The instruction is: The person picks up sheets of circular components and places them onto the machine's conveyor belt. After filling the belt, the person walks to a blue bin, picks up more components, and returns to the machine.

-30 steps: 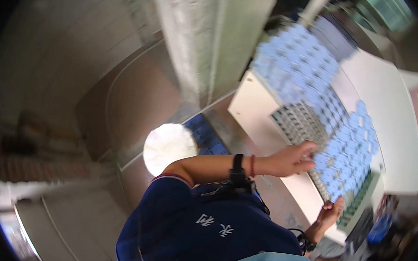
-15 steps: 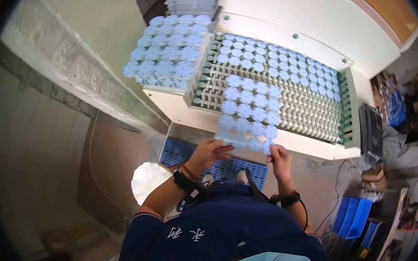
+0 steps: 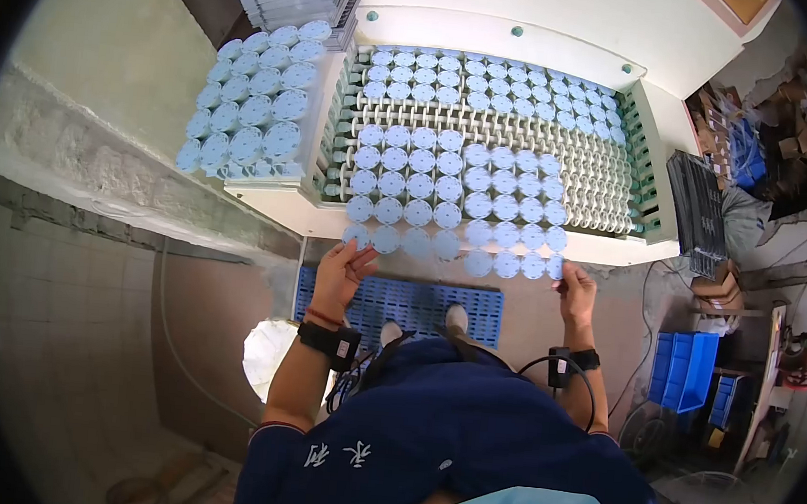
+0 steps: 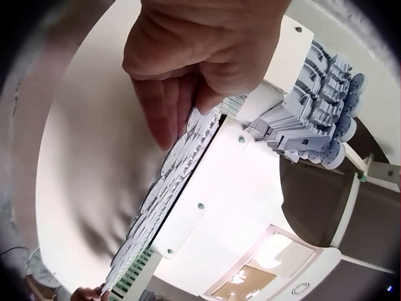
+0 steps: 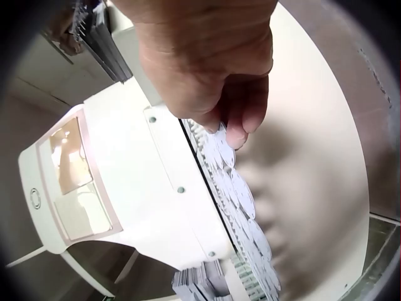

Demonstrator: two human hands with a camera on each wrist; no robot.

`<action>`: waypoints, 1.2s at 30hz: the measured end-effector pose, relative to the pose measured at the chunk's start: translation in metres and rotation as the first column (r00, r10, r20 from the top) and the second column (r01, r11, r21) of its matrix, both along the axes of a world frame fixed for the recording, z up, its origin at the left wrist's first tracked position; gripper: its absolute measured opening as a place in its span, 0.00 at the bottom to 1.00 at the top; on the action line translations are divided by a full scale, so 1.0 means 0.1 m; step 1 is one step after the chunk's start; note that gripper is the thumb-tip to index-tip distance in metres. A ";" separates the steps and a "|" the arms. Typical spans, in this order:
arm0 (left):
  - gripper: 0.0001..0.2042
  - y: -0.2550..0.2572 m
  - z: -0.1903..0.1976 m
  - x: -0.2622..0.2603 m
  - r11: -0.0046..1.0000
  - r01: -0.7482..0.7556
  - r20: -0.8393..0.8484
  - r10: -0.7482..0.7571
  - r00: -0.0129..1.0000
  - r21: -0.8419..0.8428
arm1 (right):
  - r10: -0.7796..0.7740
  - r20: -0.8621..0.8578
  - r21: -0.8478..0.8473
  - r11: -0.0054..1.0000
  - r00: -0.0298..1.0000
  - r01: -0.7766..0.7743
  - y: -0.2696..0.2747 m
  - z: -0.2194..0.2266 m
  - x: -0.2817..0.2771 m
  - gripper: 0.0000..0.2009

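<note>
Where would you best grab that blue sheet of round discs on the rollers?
Probably by its near edge, from the front: the disc sheet overhangs the roller bed there. It is thin and wide, so pinching an outer corner, as the right hand does, looks sensible.

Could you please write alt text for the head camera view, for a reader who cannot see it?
Seen from above, a person's left hand and right hand each touch the near edge of a panel of pale blue discs lying on a white roller conveyor. A stack of similar disc panels sits to the left.
</note>
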State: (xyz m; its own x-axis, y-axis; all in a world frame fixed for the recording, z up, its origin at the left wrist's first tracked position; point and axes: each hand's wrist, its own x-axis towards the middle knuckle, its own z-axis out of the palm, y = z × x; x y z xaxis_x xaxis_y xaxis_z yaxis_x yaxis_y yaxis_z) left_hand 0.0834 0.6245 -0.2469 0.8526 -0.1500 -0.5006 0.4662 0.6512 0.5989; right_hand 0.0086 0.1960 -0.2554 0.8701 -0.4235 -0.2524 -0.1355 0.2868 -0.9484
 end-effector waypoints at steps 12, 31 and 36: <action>0.14 0.00 0.18 0.33 0.630 0.104 -0.053 -0.099 0.994 0.770 | -0.095 -0.190 -0.515 0.857 0.977 -0.017 -0.09 0.21 0.39 0.15; 0.27 -0.69 0.13 0.81 -0.304 -0.592 0.135 -0.802 0.582 0.747 | 0.381 -0.090 -0.996 -0.045 0.920 -0.079 0.46 0.38 1.05 0.31; 0.27 -0.71 0.17 0.90 -0.268 -0.576 0.152 -0.802 0.577 0.772 | 0.353 -0.106 -0.994 -0.012 0.930 -0.109 0.46 0.41 1.13 0.30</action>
State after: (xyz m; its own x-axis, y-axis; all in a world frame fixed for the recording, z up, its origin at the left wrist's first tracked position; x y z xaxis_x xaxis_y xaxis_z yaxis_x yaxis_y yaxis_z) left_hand 0.1739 0.5536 -0.2297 0.8684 -0.3769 0.3224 -0.4525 -0.8681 0.2039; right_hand 0.1214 0.2420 -0.2144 0.9437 0.0759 0.3220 0.1768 -0.9384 -0.2969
